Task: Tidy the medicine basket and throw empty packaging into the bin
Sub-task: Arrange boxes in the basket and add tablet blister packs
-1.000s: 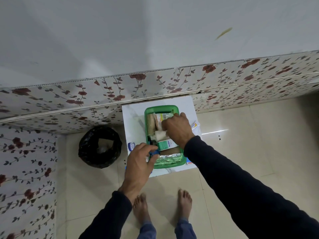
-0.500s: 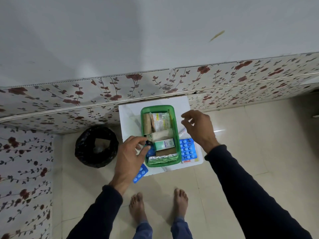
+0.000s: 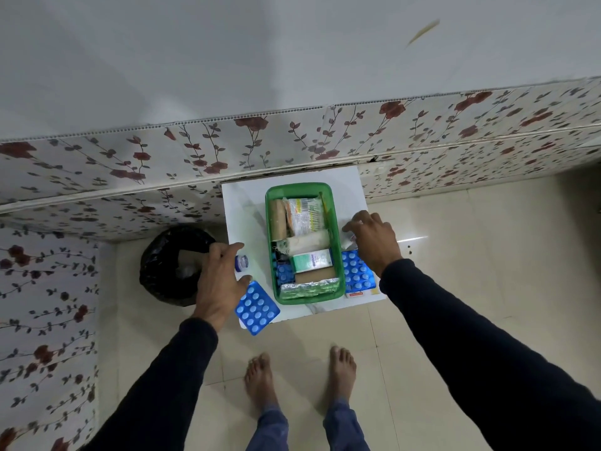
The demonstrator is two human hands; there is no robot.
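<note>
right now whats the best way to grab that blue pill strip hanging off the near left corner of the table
Take the blue pill strip by its near corner, the part that juts past the white table's edge. It lies flat, so there is little to pinch from above. Coming from the front and below, a thumb could go on top and fingers under the overhang. The left hand is probably best placed, as it sits beside the strip.

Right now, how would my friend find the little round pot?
Find the green basket on the white table. Just left of it, beside the left hand, sits the small round pot. Its neighbours are flat blue pill strips.
</note>
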